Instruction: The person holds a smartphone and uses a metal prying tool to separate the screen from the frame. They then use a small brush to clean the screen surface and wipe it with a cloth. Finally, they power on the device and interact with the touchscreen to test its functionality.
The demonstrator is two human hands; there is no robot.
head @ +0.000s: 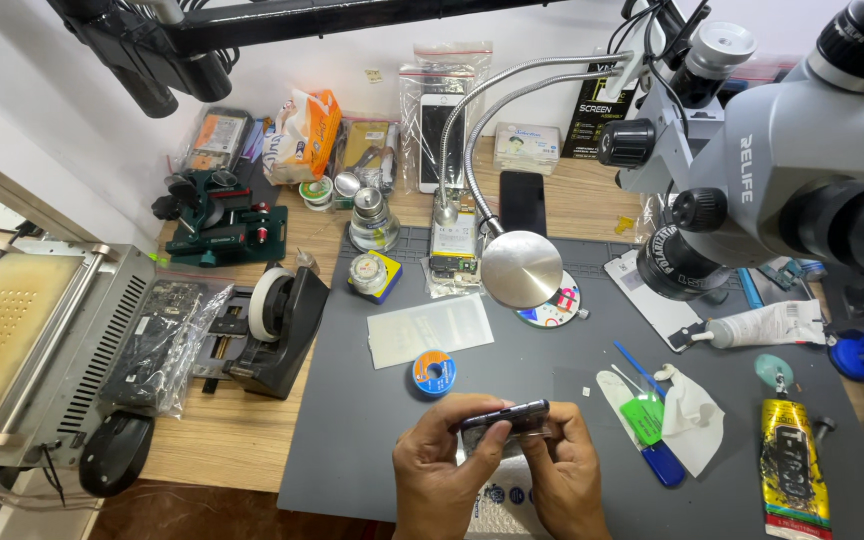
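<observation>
Both hands, left hand (439, 468) and right hand (564, 470), grip a dark phone (505, 415) edge-on above the grey mat (372, 400).

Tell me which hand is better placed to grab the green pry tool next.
Right, probably. The right hand holds the phone nearest the green pry tool; the left hand grips the far end.

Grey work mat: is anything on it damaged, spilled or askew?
Nothing looks spilled. The yellow-and-black tube at the grey mat's right is crumpled from squeezing, and a white cloth lies bunched beside it. Both hands hold a dark phone.
</observation>
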